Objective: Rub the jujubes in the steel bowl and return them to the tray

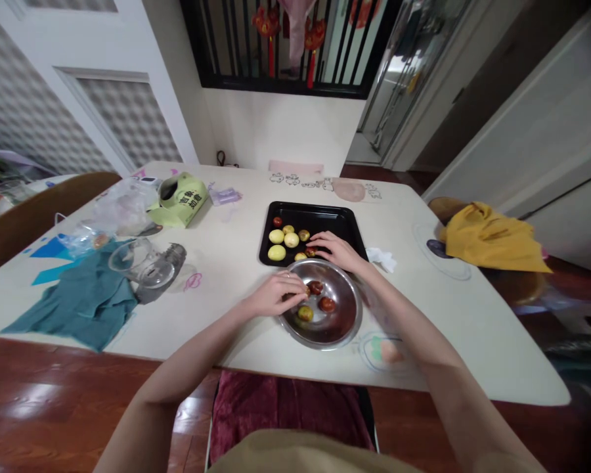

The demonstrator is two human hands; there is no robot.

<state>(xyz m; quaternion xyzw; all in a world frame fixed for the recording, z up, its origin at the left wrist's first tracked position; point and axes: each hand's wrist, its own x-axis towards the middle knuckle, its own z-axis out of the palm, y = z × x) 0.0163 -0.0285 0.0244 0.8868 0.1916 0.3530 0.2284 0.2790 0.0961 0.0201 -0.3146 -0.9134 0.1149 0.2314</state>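
Observation:
A shiny metal bowl sits near the table's front edge, holding several small round fruits that look like jujubes, among them a red-brown fruit and a yellow-green fruit. Over the bowl's left side, my left hand is closed with its fingertips around a small brownish fruit. Just behind the bowl lies a black tray with pale yellow fruits and mottled ones on its left half. My right hand reaches over the tray's front, fingertips closed on a red-brown fruit; its thumb is hidden.
On the left are a teal cloth, a clear plastic cup, plastic bags and a light green box. Crumpled white tissue lies right of the tray. A yellow cloth hangs over a chair at the right.

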